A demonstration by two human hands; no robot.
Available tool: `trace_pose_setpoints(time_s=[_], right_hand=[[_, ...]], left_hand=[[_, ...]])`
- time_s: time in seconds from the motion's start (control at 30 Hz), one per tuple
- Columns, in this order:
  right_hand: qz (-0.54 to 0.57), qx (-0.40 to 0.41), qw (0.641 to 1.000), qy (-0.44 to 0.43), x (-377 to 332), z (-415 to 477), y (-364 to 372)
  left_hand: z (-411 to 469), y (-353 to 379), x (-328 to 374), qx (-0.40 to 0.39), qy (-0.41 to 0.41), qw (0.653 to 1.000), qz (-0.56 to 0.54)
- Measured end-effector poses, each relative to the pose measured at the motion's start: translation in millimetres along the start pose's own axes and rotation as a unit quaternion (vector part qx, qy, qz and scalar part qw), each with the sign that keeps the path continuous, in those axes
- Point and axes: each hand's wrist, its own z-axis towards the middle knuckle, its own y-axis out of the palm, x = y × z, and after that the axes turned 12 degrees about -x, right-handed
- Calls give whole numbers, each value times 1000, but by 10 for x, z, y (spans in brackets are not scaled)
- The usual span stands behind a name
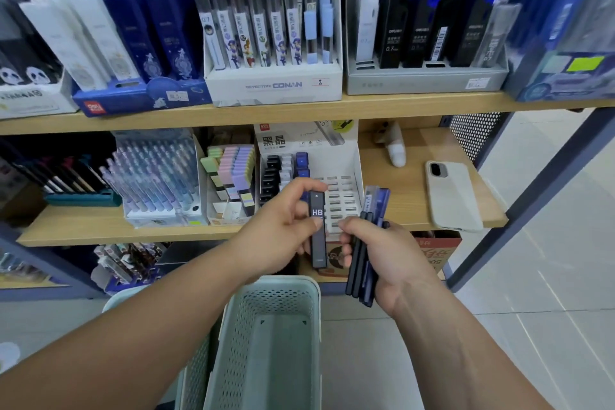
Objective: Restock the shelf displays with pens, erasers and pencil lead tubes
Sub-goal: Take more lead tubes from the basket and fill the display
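left hand (279,233) pinches one HB lead tube (318,243) upright, likely for slotting | right hand (396,256) grips spare tubes (362,273) as reserve | part-empty display (347,156) just beyond both hands

Left hand (283,230) pinches an HB lead tube (318,236); right hand (389,260) grips several tubes (366,260).

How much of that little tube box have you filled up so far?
Partly done. The left rows of the white display box already hold black and blue lead tubes. In hand: the left hand pinches a black HB tube, and the right hand grips a bundle of more tubes. Left to do: the empty slots on the display's right side. The green basket below looks empty.
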Motion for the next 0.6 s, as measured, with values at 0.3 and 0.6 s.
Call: trace_pose_setpoints(time_s=[0.3, 0.6], right_hand=[[62, 11, 998, -4, -146, 15, -114], [86, -5, 996, -5, -145, 50, -135]], left_hand=[[678, -243, 149, 116, -4, 993, 31], [937, -419, 150, 207, -6, 951, 228]])
